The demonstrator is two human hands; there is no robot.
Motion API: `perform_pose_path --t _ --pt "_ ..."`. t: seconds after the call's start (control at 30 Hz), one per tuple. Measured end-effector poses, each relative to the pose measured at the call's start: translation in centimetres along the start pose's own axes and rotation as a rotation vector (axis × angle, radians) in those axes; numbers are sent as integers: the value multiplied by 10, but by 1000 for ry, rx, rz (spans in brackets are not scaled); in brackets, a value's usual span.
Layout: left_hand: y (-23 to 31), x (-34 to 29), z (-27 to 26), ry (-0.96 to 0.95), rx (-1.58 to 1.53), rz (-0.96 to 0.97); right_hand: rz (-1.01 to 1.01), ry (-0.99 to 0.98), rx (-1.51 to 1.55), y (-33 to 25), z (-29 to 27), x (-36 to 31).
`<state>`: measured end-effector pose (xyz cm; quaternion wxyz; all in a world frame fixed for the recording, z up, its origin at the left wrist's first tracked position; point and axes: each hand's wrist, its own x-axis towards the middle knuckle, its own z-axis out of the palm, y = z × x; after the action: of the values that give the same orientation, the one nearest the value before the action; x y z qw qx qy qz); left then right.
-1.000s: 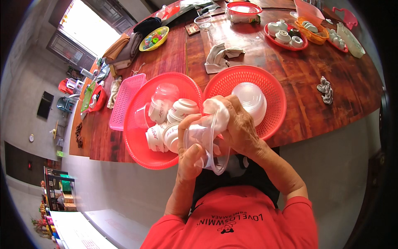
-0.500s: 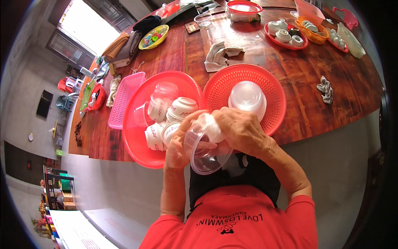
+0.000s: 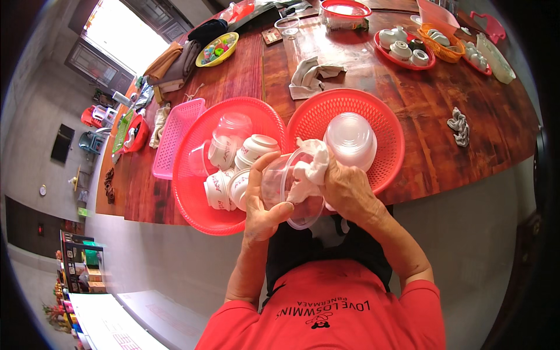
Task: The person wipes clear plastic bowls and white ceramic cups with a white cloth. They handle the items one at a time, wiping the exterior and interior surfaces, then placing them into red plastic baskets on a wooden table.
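A clear plastic bowl is held tilted over the table's front edge, its mouth turned to the right. My left hand grips it from the left, thumb near the rim and fingers around the outside. My right hand is closed on a white cloth, which presses at the bowl's rim and inside. Just behind on the left, a red basket contains several white patterned bowls and clear plastic bowls. To its right, another red basket carries upturned, stacked clear bowls.
A pink basket lies left of the red ones. Behind them is a crumpled pale cloth; a grey rag lies at right. Farther back are a yellow bowl of small colourful items and a red tray with teaware.
The plastic bowl has turned so its mouth faces right instead of downward. My right hand has moved slightly right and down with the cloth, which now hangs over the rim.
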<state>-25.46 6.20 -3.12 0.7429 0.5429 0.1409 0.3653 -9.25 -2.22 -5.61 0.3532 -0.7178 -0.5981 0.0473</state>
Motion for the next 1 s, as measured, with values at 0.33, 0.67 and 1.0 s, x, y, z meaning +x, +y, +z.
perform_pose_path --t 0.33,0.67,1.0 --pt "-3 -2 4 53 -160 57 -168 118 303 -39 -43 -15" --pt "-8 -4 5 76 31 103 -362 -66 114 -39 -13 4" --pt "-29 -4 -9 82 -260 17 -58 -322 1301 -38 -32 0"
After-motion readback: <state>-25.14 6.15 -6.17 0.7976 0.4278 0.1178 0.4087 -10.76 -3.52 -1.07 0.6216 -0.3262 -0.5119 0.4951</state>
